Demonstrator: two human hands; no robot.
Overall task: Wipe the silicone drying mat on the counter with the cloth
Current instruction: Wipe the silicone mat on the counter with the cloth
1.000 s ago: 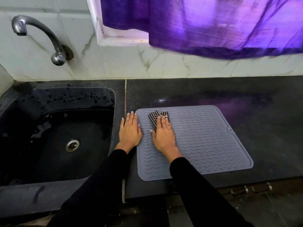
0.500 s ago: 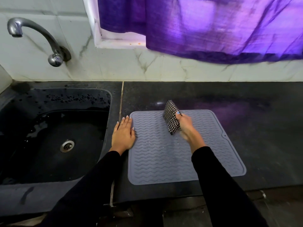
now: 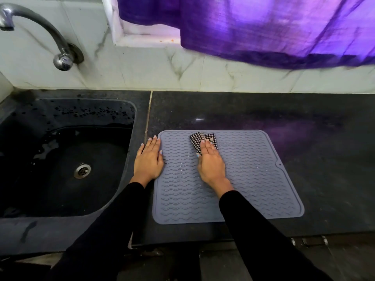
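A grey silicone drying mat (image 3: pixel 253 179) with wavy ridges lies flat on the dark counter (image 3: pixel 304 122). A folded black-and-white checked cloth (image 3: pixel 197 139) sits near the mat's far edge, left of its middle. My right hand (image 3: pixel 211 165) lies flat on the cloth, palm down, pressing it against the mat; the fingers cover its near part. My left hand (image 3: pixel 148 159) rests flat, fingers together, on the mat's left edge and the counter beside it, holding nothing.
A black sink (image 3: pixel 67 163) with a metal drain (image 3: pixel 82 170) lies left of the mat, wet inside. A chrome tap (image 3: pixel 40 31) juts from the marble-tiled wall. A purple curtain (image 3: pixel 263 27) hangs above the counter's back right.
Half a second ago my right hand held the cloth lifted upright over the mat's far edge. Now the cloth lies flat under my palm. My left hand has stayed on the mat's left edge.
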